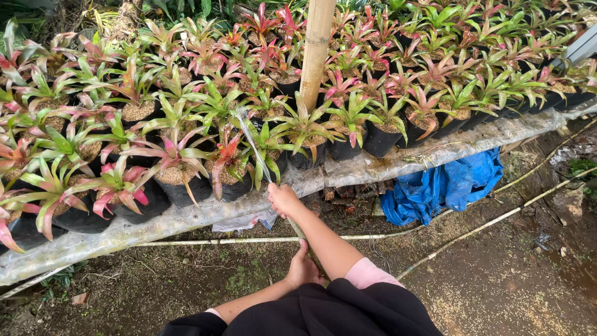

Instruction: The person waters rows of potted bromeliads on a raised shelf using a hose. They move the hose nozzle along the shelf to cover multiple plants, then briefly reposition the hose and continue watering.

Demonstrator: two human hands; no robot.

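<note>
Fingers of the right hand (284,200) are clamped round a thin hose (297,233) at frame centre, spraying water (252,144) upward onto potted bromeliads (230,163). The left hand (303,267) grips the hose lower down. A bamboo post (316,50) rises among the pots; a blue tarp (444,186) lies right, under the plastic-edged table (373,168).
</note>
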